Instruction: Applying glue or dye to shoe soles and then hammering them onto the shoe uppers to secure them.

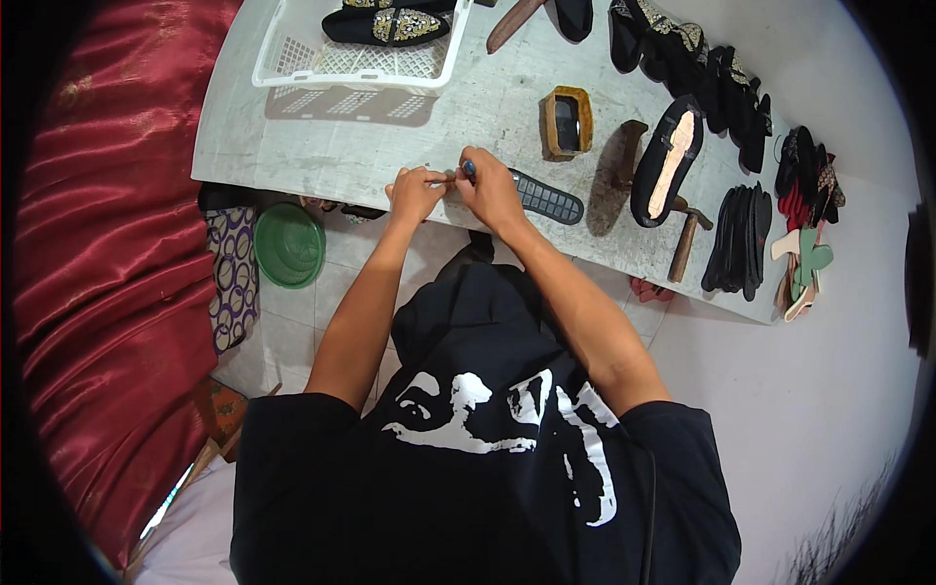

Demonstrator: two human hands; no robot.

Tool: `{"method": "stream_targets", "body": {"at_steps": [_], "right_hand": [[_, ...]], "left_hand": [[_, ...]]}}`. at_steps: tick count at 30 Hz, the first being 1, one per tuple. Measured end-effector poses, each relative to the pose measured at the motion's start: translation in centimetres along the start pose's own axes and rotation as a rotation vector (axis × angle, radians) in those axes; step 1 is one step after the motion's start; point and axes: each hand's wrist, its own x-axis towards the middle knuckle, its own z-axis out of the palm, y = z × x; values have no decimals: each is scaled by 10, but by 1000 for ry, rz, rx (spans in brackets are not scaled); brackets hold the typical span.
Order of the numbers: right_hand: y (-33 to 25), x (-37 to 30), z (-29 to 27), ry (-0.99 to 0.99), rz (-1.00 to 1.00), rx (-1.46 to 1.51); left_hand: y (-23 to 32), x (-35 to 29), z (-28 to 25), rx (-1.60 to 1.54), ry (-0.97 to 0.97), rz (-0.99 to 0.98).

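Observation:
A black shoe sole (549,198) with a tread of rectangular blocks lies on the table near its front edge, its left part covered by my right hand (490,191). That hand is closed round a slim tool with a blue end (469,168); its tip is hidden, so I cannot tell its kind. Just to the left, my left hand (416,193) has its fingers curled together, fingertips close to the right hand's at the hidden end of the sole. Whatever they pinch is too small to make out.
The grey table (341,146) bears a white basket (356,80) with black embroidered shoes, a yellowish tin (567,122), a hammer (685,244), and an upturned shoe (668,161). Stacked black soles (738,242) sit at right. A green basin (290,246) stands below the table, left.

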Motion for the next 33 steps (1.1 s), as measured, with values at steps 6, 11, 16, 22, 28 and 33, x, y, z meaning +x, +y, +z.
{"method": "stream_targets", "body": {"at_steps": [6, 11, 16, 22, 28, 33], "right_hand": [[5, -22, -29, -166, 12, 38], [8, -16, -42, -151, 153, 22], [2, -4, -24, 37, 215, 136], [9, -16, -34, -81, 245, 149], [6, -10, -27, -25, 172, 152], [5, -19, -15, -21, 165, 136]], "left_hand": [[2, -4, -7, -29, -56, -41], [7, -4, -6, 20, -6, 0], [5, -1, -2, 10, -14, -9], [11, -2, -5, 8, -52, -88], [15, -1, -12, 5, -142, -112], [4, -2, -16, -87, -167, -82]]}}
